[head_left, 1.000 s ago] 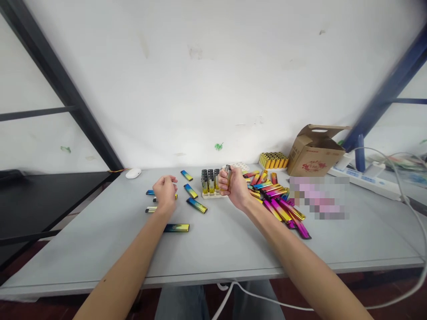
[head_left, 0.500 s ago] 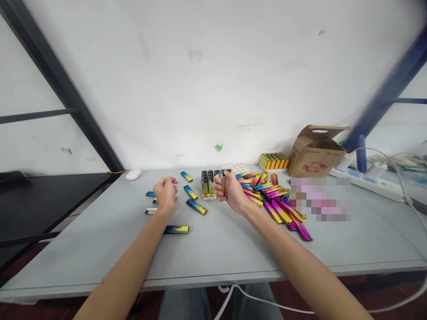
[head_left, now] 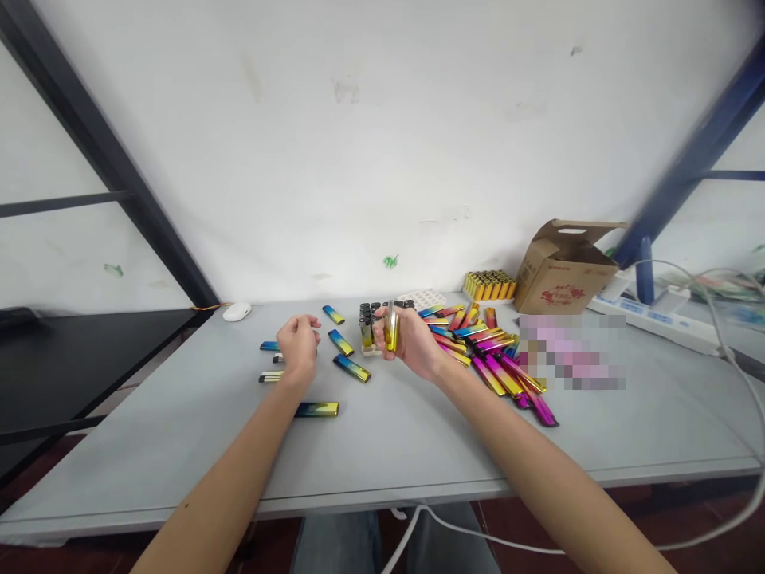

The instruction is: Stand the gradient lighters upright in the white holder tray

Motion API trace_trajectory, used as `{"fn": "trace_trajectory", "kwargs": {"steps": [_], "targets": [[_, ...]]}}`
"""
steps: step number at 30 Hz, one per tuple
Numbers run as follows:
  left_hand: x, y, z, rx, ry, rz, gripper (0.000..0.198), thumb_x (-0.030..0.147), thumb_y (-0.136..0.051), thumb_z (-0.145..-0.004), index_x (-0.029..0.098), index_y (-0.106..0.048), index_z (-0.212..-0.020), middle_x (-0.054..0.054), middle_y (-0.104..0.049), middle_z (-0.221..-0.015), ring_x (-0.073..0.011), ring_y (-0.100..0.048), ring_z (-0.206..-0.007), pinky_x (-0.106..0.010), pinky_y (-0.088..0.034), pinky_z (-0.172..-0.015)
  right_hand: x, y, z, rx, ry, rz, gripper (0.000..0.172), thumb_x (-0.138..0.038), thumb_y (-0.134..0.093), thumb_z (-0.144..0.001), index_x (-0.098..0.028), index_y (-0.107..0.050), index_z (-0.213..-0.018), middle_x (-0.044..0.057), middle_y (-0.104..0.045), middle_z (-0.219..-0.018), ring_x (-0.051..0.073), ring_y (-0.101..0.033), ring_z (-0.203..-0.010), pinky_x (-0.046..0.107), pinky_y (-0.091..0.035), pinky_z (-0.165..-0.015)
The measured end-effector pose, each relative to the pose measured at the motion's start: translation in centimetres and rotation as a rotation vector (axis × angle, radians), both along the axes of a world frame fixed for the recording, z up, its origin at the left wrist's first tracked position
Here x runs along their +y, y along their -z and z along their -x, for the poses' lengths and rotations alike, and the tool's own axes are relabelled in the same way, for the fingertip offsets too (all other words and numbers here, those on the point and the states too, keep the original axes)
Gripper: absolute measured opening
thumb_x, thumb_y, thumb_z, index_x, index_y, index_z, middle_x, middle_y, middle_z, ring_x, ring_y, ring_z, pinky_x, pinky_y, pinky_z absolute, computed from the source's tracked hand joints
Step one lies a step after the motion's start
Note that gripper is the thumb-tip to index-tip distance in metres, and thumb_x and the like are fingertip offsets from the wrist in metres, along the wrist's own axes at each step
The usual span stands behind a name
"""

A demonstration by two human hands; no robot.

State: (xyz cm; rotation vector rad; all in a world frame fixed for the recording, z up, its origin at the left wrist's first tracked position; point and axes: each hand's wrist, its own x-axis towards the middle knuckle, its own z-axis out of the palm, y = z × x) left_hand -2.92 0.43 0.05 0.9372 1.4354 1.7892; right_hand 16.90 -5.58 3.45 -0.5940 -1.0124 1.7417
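Observation:
My right hand (head_left: 412, 339) is closed around a shiny gold-yellow lighter (head_left: 392, 327), held upright in front of a rack. That white rack (head_left: 371, 351) is filled with black-topped lighters (head_left: 366, 325) and partly hidden by the hand. To the left, my left hand (head_left: 299, 344) hovers over the table with its fingers curled in; what they hold, if anything, is hidden. Around it lie several loose blue-and-yellow lighters (head_left: 351, 368), some partly covered by the hand and forearm.
Right of my right hand spreads a pile of pink, gold, red and blue lighters (head_left: 505, 375). Behind are a white holed tray (head_left: 423, 298), a block of yellow lighters (head_left: 490, 287) and an open cardboard box (head_left: 562, 279). A power strip (head_left: 657, 319) and a white earbud case (head_left: 237, 312) flank them.
My right hand has shifted slightly left and turned, so more of the lighter's gold side shows. My left hand has hardly moved.

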Motion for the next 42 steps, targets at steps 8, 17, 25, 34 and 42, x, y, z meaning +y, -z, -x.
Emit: {"fn": "trace_trajectory", "kwargs": {"steps": [8,17,25,34,42], "targets": [[0.0,0.0,0.0,0.003,0.002,0.002,0.013,0.024,-0.045,-0.059,0.018,-0.056,-0.064,0.002,-0.055,-0.063,-0.0067,-0.041,-0.042,-0.02,-0.027,-0.039,0.2,0.0,-0.5,0.061,-0.116,0.044,0.018,-0.028,-0.05,-0.081,-0.019,-0.058,-0.093,0.002,-0.066,-0.08,0.019,-0.068,-0.073,0.035,-0.055,-0.071],[-0.3,-0.3,-0.1,-0.006,0.001,0.015,0.014,0.024,-0.045,-0.058,0.018,-0.056,-0.064,0.002,-0.055,-0.062,-0.0063,-0.04,-0.041,-0.02,-0.026,-0.039,0.5,-1.2,-1.9,-0.24,0.298,-0.199,0.023,-0.038,-0.052,-0.081,-0.019,-0.064,-0.086,0.005,-0.065,-0.094,0.019,-0.061,-0.091,0.03,-0.047,-0.082],[-0.4,-0.3,-0.1,0.03,0.006,0.008,0.013,0.024,-0.046,-0.059,0.018,-0.056,-0.063,0.002,-0.055,-0.062,-0.0068,-0.041,-0.042,-0.02,-0.027,-0.04,1.0,-0.5,-2.4,-0.728,0.397,-0.494,0.031,-0.035,-0.057,-0.084,-0.017,-0.064,-0.108,0.001,-0.062,-0.084,0.015,-0.055,-0.076,0.03,-0.044,-0.074],[-1.0,-0.3,-0.2,0.202,-0.012,-0.071,0.011,0.024,-0.047,-0.067,0.019,-0.057,-0.065,0.0,-0.059,-0.065,-0.0098,-0.044,-0.046,-0.022,-0.031,-0.045,2.2,1.5,-3.0,-1.016,0.532,-0.642,0.02,-0.023,-0.067,-0.076,-0.021,-0.065,-0.096,0.003,-0.067,-0.09,0.017,-0.06,-0.077,0.032,-0.046,-0.074],[-2.5,0.7,-1.2,1.051,0.199,-0.211,0.018,0.018,-0.045,-0.081,0.022,-0.063,-0.08,-0.002,-0.066,-0.078,-0.0179,-0.06,-0.071,-0.028,-0.043,-0.069,2.0,2.0,-2.5,-1.206,0.534,-0.78,0.024,-0.019,-0.065,-0.078,-0.023,-0.063,-0.102,0.002,-0.068,-0.086,0.019,-0.062,-0.078,0.032,-0.045,-0.072]]}}
